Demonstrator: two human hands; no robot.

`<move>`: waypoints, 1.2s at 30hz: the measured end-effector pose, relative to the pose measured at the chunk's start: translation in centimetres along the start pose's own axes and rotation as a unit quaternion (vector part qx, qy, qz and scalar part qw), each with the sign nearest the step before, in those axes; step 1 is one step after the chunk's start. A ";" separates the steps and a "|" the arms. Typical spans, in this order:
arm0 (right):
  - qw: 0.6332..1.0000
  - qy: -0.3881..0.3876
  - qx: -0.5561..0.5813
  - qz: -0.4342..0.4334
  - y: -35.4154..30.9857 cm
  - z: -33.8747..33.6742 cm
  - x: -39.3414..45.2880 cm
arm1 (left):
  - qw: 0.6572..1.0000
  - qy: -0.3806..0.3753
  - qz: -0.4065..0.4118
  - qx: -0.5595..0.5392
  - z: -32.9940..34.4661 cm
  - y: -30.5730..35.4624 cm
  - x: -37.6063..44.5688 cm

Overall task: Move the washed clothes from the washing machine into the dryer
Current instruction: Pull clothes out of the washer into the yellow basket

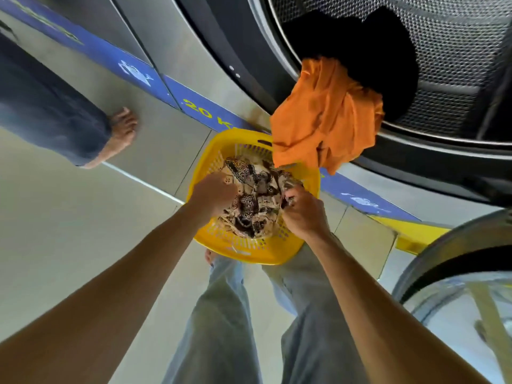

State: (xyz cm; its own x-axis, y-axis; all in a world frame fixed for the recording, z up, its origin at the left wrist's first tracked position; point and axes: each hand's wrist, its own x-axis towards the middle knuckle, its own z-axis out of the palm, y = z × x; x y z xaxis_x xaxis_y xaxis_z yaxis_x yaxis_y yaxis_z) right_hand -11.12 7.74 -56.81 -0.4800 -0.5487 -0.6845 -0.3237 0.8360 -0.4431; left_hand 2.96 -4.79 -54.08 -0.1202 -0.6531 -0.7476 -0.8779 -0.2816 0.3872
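Yellow basket (266, 256) is sitting on the floor below the drum (443, 37) — orange garment (324, 117) is hanging over the rim. Left hand (213, 194) and right hand (303, 212) are both gripping the patterned cloth (257, 198) inside it.

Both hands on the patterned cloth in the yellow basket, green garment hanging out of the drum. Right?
Not quite: the garment hanging out of the drum is orange, not green, as the head view shows. The rest holds: left hand and right hand are on the patterned cloth in the yellow basket.
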 end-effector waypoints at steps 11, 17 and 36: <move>0.998 0.037 -0.016 0.049 4.1 2.0 0.9 | 0.967 0.065 0.107 0.221 -0.9 -2.1 2.6; 0.997 0.027 0.011 0.071 4.9 4.2 1.9 | 0.974 0.050 0.068 0.211 -0.4 -4.9 3.7; 0.986 0.053 0.124 0.096 11.6 7.1 -6.4 | 0.935 -0.041 0.141 0.323 0.1 -7.1 0.2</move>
State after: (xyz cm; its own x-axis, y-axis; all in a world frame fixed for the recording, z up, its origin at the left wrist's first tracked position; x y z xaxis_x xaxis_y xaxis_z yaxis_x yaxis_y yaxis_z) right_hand -6.01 21.04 -61.70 -0.5992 -0.3675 -0.7113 -0.0164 0.8938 -0.4481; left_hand 9.13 -2.86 -56.99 -0.4013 -0.5732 -0.7144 -0.8992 0.3952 0.1881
